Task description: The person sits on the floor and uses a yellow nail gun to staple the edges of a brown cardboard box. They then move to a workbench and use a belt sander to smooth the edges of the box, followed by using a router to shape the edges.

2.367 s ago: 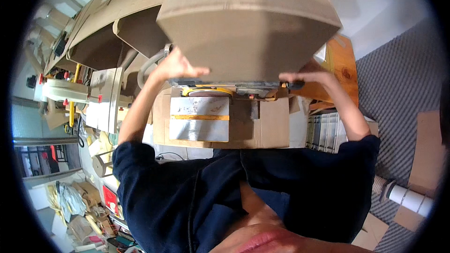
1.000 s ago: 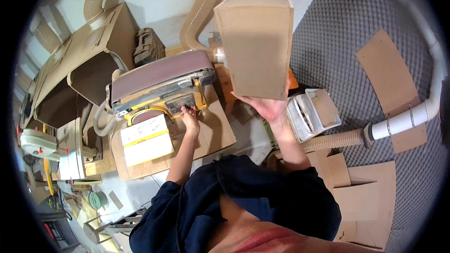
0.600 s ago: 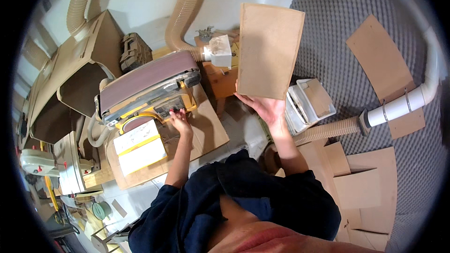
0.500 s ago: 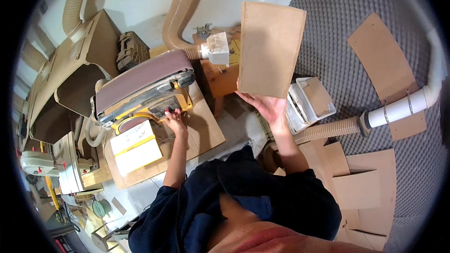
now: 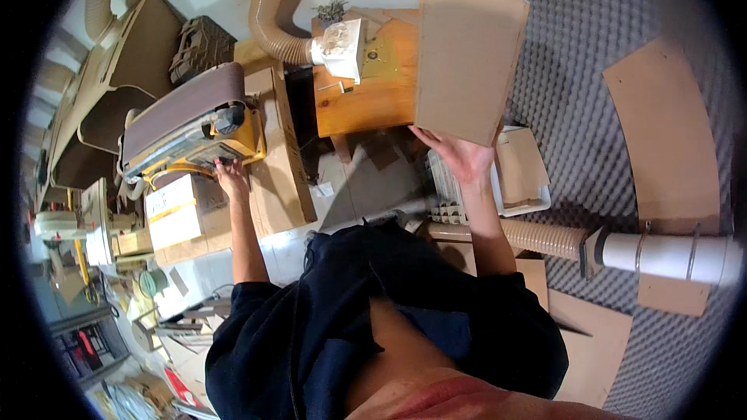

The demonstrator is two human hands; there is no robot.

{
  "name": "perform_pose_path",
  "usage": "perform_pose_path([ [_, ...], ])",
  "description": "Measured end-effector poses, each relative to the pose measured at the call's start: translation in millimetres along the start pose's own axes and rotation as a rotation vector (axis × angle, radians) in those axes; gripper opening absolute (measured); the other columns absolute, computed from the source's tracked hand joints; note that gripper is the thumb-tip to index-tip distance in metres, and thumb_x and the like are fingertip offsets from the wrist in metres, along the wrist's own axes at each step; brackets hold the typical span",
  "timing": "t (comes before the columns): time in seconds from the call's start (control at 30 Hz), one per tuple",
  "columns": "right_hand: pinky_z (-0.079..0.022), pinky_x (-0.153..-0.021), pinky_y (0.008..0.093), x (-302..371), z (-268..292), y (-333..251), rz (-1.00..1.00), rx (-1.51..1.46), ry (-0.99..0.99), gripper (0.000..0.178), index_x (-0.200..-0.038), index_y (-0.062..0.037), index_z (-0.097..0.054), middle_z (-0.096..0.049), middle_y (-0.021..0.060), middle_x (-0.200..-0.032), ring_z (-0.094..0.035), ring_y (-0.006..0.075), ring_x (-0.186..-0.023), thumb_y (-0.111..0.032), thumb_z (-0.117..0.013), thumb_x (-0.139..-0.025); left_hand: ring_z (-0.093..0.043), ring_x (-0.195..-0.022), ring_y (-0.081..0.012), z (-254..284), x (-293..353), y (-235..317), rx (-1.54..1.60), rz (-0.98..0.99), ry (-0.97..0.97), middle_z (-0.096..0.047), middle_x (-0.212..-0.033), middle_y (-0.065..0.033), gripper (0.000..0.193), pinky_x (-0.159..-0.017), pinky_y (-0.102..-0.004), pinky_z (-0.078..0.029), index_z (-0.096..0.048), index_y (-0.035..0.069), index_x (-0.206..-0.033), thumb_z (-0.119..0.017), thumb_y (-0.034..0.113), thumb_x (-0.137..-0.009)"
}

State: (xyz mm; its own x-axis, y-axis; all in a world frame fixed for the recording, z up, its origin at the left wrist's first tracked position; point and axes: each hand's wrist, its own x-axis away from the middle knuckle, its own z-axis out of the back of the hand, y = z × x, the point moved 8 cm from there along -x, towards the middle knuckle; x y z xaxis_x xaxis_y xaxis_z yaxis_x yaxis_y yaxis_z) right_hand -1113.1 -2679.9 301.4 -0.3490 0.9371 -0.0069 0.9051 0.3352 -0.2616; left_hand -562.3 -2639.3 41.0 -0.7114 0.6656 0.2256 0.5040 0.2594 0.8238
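Observation:
My right hand grips the lower edge of a flat, rectangular brown board, which stands upright above the palm. The fingers on its far side are partly hidden. To the left, my left hand reaches up to the front of a yellow and grey belt sander. Its fingertips touch the dark control panel, fingers partly stretched and holding nothing. A wide brown sanding belt runs along the top of the machine. Below the sander is a white and yellow sheet.
A white dust nozzle on a ribbed hose sits by an orange wooden table. A white bin with boards stands under my right arm. Grey textured foam covers the right side. A dark case lies behind the sander.
The view has shifted, so the sander and my left hand appear further left and the board slightly up and right. My right hand keeps its grip; my left stays at the panel.

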Motion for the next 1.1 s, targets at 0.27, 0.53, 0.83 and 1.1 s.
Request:
perform_pose_path([
  [0.27, -0.020, -0.110, 0.0560, 11.7, 96.2, -119.0, 0.255, 0.353, 0.359, 0.086, -0.146, -0.0098, -0.018, -0.022, 0.0114, -0.149, -0.024, 0.0298, -0.136, -0.053, -0.057, -0.083, -0.045, -0.062, -0.0130, -3.9, 72.4, 5.4, -0.509, -0.287, 0.192, -0.047, -0.067, -0.0036, 0.032, -0.061, -0.0281, -0.042, -0.043, 0.007, -0.077, -0.040, 0.031, -0.098],
  [0.53, -0.022, -0.106, 0.0484, -24.8, 113.1, -201.6, 0.856, 1.662, 0.678, 0.097, -0.143, -0.0116, -0.028, -0.036, 0.0179, -0.137, -0.031, 0.0356, -0.129, -0.050, -0.076, -0.068, -0.046, -0.071, -0.0078, -249.5, 189.5, 59.8, -0.417, -0.374, -0.360, -0.050, -0.081, 0.0007, 0.015, -0.065, -0.0210, -0.041, -0.051, 0.008, -0.095, -0.047, 0.021, -0.098],
  [0.83, -0.017, -0.103, 0.0587, -123.4, 177.7, -165.7, 0.267, 2.376, 0.822, 0.094, -0.137, -0.0183, -0.034, -0.030, 0.0267, -0.136, -0.025, 0.0432, -0.128, -0.046, -0.080, -0.060, -0.054, -0.110, -0.0375, -233.1, -118.7, 384.6, -1.137, -0.966, 0.506, -0.054, -0.117, -0.0286, 0.069, -0.094, -0.0438, -0.043, -0.047, -0.010, -0.121, -0.062, 0.042, -0.079],
  [1.1, -0.016, -0.103, 0.0575, -171.0, 187.9, -136.9, 0.338, 2.487, 0.872, 0.101, -0.137, -0.0155, -0.031, -0.030, 0.0269, -0.133, -0.024, 0.0453, -0.125, -0.044, -0.082, -0.055, -0.012, -0.139, -0.0416, -109.9, -336.0, 455.1, -1.495, -0.228, 0.860, -0.028, -0.146, -0.0234, 0.063, -0.110, -0.0568, -0.007, -0.045, 0.005, -0.135, -0.033, 0.046, -0.089],
])
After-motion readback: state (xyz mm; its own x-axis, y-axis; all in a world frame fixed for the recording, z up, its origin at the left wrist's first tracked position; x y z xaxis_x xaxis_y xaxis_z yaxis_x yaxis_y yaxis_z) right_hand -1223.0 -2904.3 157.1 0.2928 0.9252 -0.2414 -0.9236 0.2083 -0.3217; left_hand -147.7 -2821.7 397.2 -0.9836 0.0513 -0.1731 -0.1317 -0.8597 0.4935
